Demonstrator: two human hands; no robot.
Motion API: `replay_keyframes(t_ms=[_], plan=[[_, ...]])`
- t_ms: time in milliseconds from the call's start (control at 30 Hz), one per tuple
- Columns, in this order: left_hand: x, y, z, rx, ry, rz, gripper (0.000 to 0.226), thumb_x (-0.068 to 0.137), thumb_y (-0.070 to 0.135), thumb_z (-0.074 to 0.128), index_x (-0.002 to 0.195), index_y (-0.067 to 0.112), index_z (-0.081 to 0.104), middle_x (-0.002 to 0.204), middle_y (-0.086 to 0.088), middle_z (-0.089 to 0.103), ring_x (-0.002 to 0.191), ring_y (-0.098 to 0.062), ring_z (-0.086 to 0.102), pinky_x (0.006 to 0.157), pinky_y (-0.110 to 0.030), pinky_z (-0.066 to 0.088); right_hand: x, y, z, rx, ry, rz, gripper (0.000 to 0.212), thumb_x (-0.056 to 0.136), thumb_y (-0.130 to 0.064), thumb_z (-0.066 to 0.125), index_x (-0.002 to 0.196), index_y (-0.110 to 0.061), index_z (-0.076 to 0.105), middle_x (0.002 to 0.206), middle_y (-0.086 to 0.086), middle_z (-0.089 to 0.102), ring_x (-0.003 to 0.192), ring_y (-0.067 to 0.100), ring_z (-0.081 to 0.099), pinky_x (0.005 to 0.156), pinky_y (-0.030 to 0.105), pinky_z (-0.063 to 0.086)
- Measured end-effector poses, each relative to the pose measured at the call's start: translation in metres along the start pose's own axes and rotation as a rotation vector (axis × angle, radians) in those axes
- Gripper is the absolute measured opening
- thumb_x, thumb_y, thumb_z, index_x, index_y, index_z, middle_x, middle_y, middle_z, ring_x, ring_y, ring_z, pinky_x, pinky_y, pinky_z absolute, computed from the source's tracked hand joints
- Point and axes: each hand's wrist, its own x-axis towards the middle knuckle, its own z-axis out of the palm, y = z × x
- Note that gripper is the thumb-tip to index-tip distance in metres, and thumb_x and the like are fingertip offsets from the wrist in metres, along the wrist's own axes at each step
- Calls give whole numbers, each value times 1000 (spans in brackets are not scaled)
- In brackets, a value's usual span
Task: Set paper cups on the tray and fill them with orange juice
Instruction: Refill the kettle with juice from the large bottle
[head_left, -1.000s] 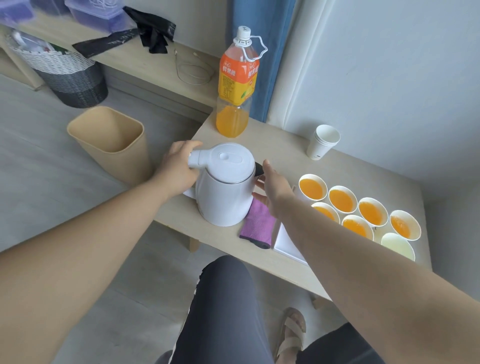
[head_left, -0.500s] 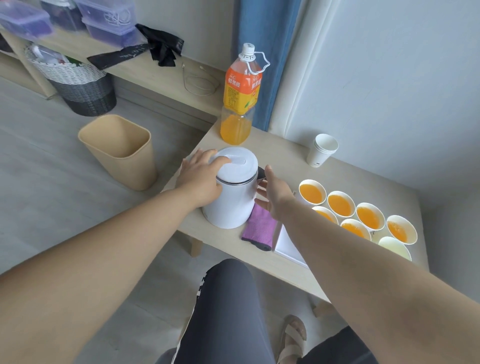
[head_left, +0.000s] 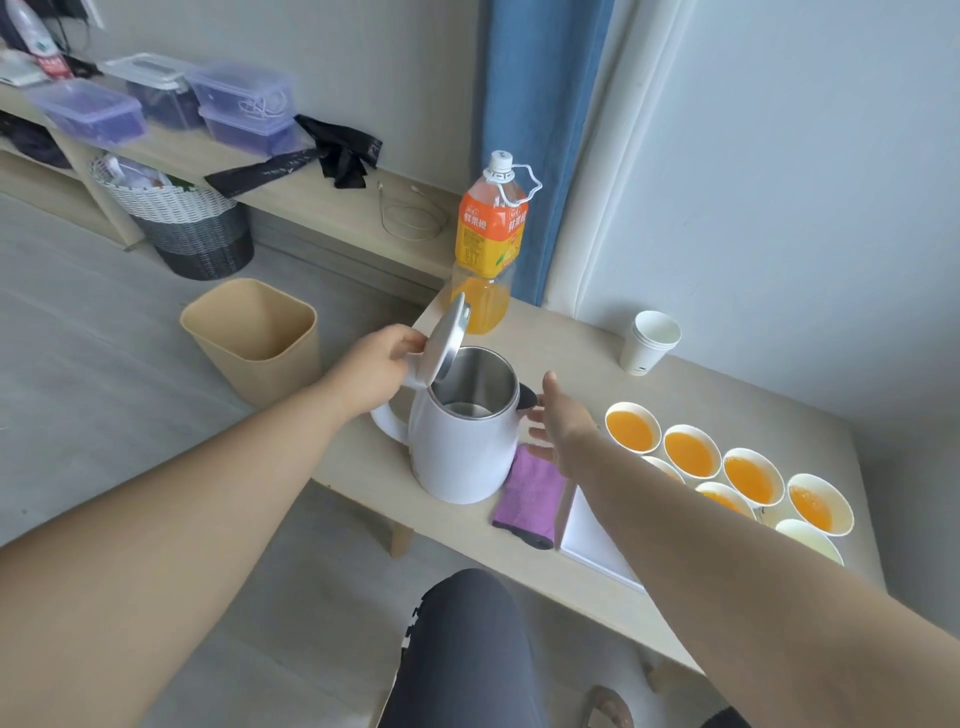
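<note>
Two hands at the white electric kettle (head_left: 462, 457): left hand (head_left: 382, 364) pinches its raised lid (head_left: 447, 343); right hand (head_left: 561, 428), fingers straight, hovers just beside the spout. Purple cloth (head_left: 527, 496) just beside the kettle; juice-filled paper cups (head_left: 688, 452) on white tray (head_left: 592, 535) rightward, orange juice bottle (head_left: 491, 234) behind.

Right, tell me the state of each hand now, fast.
Left hand: pinching the raised kettle lid.
Right hand: open, holding nothing, beside the kettle.
</note>
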Motion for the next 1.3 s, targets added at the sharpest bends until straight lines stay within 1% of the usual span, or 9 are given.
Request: replay_keyframes(t_ms=[67, 167, 333, 533, 700, 800, 900, 1067, 1300], plan=[[10, 6, -8, 2, 34, -41, 39, 91, -7, 37, 115, 13, 60, 121, -6, 62, 115, -20, 56, 98, -32, 44, 9, -15, -4, -124, 57, -64, 59, 100, -50, 27, 136, -8, 46, 123, 7, 53, 107, 25, 49, 90, 39, 46], [32, 23, -18, 4, 64, -103, 24, 95, 7, 46, 111, 18, 60, 118, -6, 63, 104, -21, 58, 87, -33, 47, 24, -56, -8, -255, 119, -233, 50, 100, -42, 35, 130, -5, 49, 92, 4, 52, 95, 23, 48, 100, 45, 45], [92, 63, -21, 8, 15, -150, 47, 93, 20, 58, 138, 19, 44, 135, -7, 51, 119, -24, 51, 90, -37, 47, 55, -140, -6, -399, 125, -444, 52, 95, -36, 52, 140, -12, 42, 135, 8, 50, 109, 23, 52, 100, 40, 46], [166, 105, -10, -66, 87, -100, 87, 83, 29, 74, 151, 16, 21, 150, -10, 37, 130, -26, 45, 99, -33, 40, 95, -231, 11, -728, 132, -694, 54, 97, -34, 48, 145, -12, 33, 146, 12, 35, 119, 28, 51, 87, 31, 44], [219, 108, 4, 11, 163, -87, 103, 75, 32, 80, 153, 16, 15, 154, -7, 31, 137, -27, 37, 104, -36, 37, 131, -268, 26, -982, 116, -814, 57, 100, -31, 41, 151, -13, 21, 155, 9, 15, 134, 34, 37, 108, 41, 35], [241, 102, 13, 53, 149, -76, 109, 70, 31, 83, 153, 21, 12, 155, -6, 27, 138, -28, 34, 107, -39, 38, 149, -275, 32, -1062, 97, -801, 56, 101, -33, 38, 151, -13, 20, 156, 7, 17, 136, 35, 32, 111, 43, 31], [254, 93, 22, 136, 117, 4, 103, 66, 27, 84, 148, 30, 23, 146, -4, 31, 132, -25, 40, 100, -37, 42, 163, -270, 35, -1067, 120, -820, 52, 101, -32, 37, 149, -14, 26, 151, 9, 28, 134, 33, 34, 107, 41, 33], [259, 88, 31, 236, 189, -34, 93, 66, 36, 84, 139, 22, 30, 140, -6, 31, 120, -26, 51, 83, -30, 40, 167, -255, 34, -932, 248, -943, 39, 97, -27, 46, 133, -14, 47, 131, 8, 49, 116, 29, 48, 87, 34, 41], [234, 97, 36, 358, 67, -7, 84, 60, 35, 85, 128, 16, 39, 126, -4, 51, 113, -23, 54, 83, -29, 46, 138, -236, 15, -895, 244, -904, 39, 91, -33, 58, 122, -10, 54, 120, 11, 47, 104, 29, 55, 80, 32, 43]])
